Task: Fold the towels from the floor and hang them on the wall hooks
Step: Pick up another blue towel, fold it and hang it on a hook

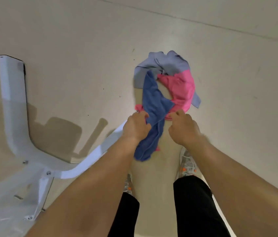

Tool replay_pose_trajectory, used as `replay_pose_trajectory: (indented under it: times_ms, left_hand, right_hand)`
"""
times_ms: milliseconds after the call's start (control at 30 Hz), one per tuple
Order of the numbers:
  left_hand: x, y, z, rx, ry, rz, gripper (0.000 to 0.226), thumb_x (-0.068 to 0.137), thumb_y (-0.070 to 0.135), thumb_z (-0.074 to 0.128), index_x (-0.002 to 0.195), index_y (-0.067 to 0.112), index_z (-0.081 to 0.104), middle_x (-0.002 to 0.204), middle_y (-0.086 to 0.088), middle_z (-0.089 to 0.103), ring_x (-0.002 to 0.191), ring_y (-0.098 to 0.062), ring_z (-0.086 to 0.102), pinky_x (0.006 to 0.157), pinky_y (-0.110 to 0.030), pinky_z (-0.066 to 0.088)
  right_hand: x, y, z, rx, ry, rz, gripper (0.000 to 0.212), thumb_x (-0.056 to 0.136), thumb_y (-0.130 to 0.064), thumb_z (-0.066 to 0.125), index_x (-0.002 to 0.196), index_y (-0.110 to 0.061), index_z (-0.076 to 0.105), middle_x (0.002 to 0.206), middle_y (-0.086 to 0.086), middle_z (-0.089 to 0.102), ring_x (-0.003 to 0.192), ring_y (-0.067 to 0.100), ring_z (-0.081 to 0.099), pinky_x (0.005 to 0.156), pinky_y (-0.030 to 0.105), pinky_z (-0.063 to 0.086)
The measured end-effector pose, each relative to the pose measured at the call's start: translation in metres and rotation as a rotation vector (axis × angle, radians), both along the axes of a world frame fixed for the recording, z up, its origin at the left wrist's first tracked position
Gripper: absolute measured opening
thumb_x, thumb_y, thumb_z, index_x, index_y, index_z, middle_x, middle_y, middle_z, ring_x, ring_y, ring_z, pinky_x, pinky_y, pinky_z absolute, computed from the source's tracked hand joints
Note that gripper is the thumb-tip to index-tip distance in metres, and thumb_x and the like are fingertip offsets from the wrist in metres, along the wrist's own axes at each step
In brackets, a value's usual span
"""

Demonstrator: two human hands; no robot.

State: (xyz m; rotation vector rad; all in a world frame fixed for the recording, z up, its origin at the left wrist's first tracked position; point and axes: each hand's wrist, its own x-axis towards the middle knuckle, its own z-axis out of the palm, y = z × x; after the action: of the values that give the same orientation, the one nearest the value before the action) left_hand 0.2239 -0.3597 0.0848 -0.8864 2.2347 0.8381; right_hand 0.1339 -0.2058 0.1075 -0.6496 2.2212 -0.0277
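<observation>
Head view, left hand [137, 126] gripping blue towel [153, 106], pink towel [181, 88] partly covered

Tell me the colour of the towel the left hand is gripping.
Blue towel, clearest in the head view.

Three towels [164, 86] (two hands [135, 128])

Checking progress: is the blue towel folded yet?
Not folded: the blue towel trails crumpled from the left hand across the pile.
</observation>
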Motion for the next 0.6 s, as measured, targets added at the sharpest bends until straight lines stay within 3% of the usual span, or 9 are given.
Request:
replay_pose_trajectory:
  times_ms: [100, 200, 367, 467, 600]
  left_hand:
    - [-0.008, 0.013, -0.089, -0.007, -0.070, -0.173, 0.027, 0.093, 0.021, 0.053, 0.115, 0.022, 0.067, 0.117, -0.001, 0.062, 0.106, -0.025, 0.060, 0.084, -0.033, 0.046]
    - [-0.004, 0.032, -0.157, -0.160, 0.008, -0.451, 0.027, 0.090, 0.021, 0.054, 0.113, 0.019, 0.067, 0.119, -0.001, 0.060, 0.115, -0.026, 0.052, 0.092, -0.034, 0.038]
    - [-0.001, 0.052, -0.229, -0.458, 0.103, -0.463, 0.026, 0.076, 0.023, 0.068, 0.100, 0.016, 0.062, 0.106, -0.005, 0.061, 0.097, -0.027, 0.057, 0.092, -0.041, 0.038]
    - [-0.008, 0.054, -0.244, -0.574, 0.069, -0.480, 0.030, 0.075, 0.034, 0.072, 0.098, 0.017, 0.063, 0.109, -0.005, 0.061, 0.094, -0.028, 0.057, 0.094, -0.045, 0.029]
    - [-0.019, 0.053, -0.237, -0.598, 0.042, -0.548, 0.008, 0.077, 0.028, 0.073, 0.076, 0.023, 0.066, 0.088, 0.001, 0.062, 0.080, -0.024, 0.057, 0.086, -0.042, 0.037]
  right_hand:
    - [-0.025, 0.009, -0.090, 0.023, -0.037, 0.040, 0.047, 0.092, -0.012, 0.047, 0.139, -0.020, 0.045, 0.139, 0.009, 0.043, 0.119, 0.036, 0.047, 0.087, 0.043, 0.044]
    - [-0.044, 0.014, -0.164, 0.008, -0.012, 0.057, 0.046, 0.094, -0.020, 0.046, 0.140, -0.022, 0.046, 0.146, 0.008, 0.041, 0.123, 0.039, 0.045, 0.093, 0.048, 0.043]
    - [-0.050, 0.007, -0.255, -0.055, 0.056, 0.208, 0.047, 0.093, -0.029, 0.056, 0.139, -0.026, 0.048, 0.150, 0.005, 0.037, 0.131, 0.035, 0.037, 0.100, 0.048, 0.038]
    - [-0.048, 0.003, -0.275, -0.087, 0.164, 0.235, 0.037, 0.092, -0.026, 0.057, 0.129, -0.021, 0.056, 0.134, 0.009, 0.050, 0.119, 0.035, 0.046, 0.091, 0.046, 0.039]
    - [-0.058, 0.002, -0.272, -0.122, 0.157, 0.234, 0.020, 0.093, -0.025, 0.053, 0.110, -0.021, 0.064, 0.115, 0.005, 0.056, 0.110, 0.029, 0.050, 0.088, 0.042, 0.038]
